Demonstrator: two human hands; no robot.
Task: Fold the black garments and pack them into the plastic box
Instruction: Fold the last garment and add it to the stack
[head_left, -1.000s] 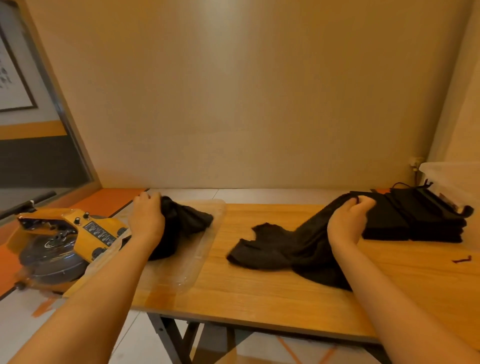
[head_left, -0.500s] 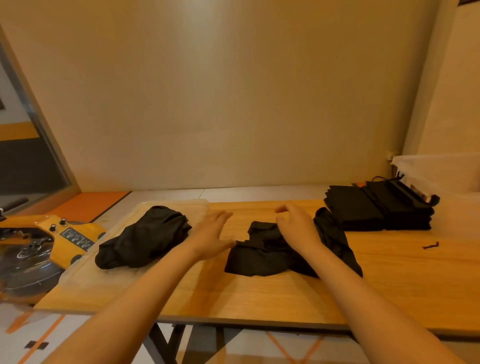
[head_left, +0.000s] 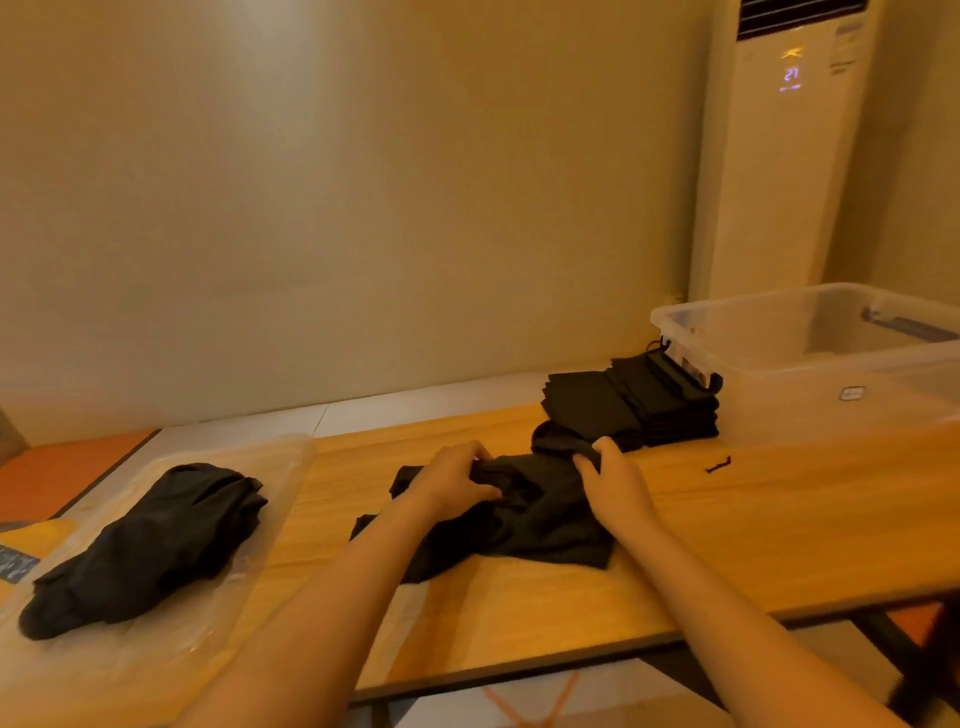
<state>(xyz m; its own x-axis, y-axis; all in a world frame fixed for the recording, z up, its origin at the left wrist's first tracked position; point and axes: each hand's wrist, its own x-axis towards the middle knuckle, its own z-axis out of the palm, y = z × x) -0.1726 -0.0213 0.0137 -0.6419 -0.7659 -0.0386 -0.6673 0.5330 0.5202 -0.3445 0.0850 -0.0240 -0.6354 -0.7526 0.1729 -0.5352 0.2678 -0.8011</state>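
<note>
The plastic box (head_left: 831, 402) is cut off by the right edge.

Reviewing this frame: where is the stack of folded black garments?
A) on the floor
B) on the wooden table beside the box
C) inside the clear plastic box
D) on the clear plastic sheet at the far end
B: the folded stack sits on the wooden table, right next to the clear plastic box, not inside it.

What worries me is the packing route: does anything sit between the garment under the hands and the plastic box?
Yes. The folded stack sits right beside the plastic box, directly between it and the crumpled garment. The box's top is open, so lifting over the stack would likely clear it.
</note>
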